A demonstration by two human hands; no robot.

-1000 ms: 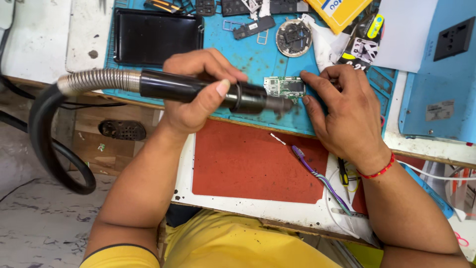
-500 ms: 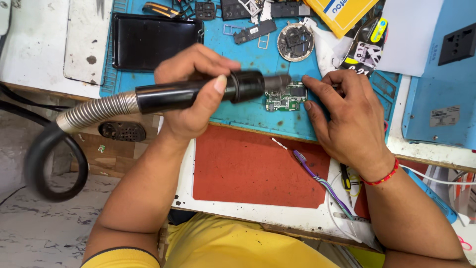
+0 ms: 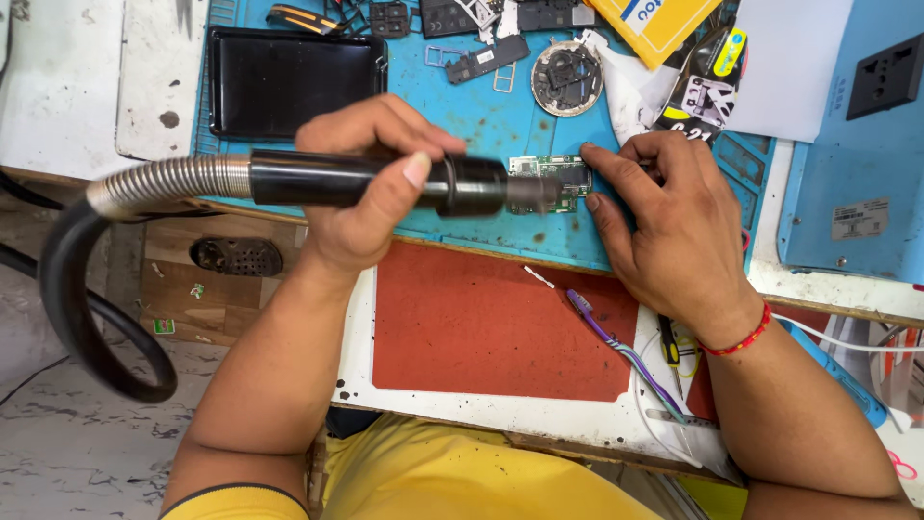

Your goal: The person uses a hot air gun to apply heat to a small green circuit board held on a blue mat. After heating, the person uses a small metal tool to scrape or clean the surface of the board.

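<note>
My left hand point(image 3: 371, 188) grips a black hot-air wand point(image 3: 385, 181) with a ribbed metal hose point(image 3: 164, 183) trailing left. The wand lies level, and its nozzle hangs over the left end of a small green circuit board point(image 3: 568, 173) on the blue work mat point(image 3: 481, 116). My right hand point(image 3: 664, 217) rests on the mat with its fingertips pressed against the board's right edge and top. A red thread band circles that wrist.
A red mat point(image 3: 481, 323) lies nearer me, with a purple toothbrush point(image 3: 616, 347) and a screwdriver point(image 3: 671, 351) at its right. A black tray point(image 3: 294, 82), a round part point(image 3: 566, 77), small phone parts and a yellow box point(image 3: 659, 24) sit at the back. A blue unit point(image 3: 857, 144) stands right.
The wand has risen and drawn back to the left, so the nozzle tip now sits at the board's left end. My right hand stays on the board.
</note>
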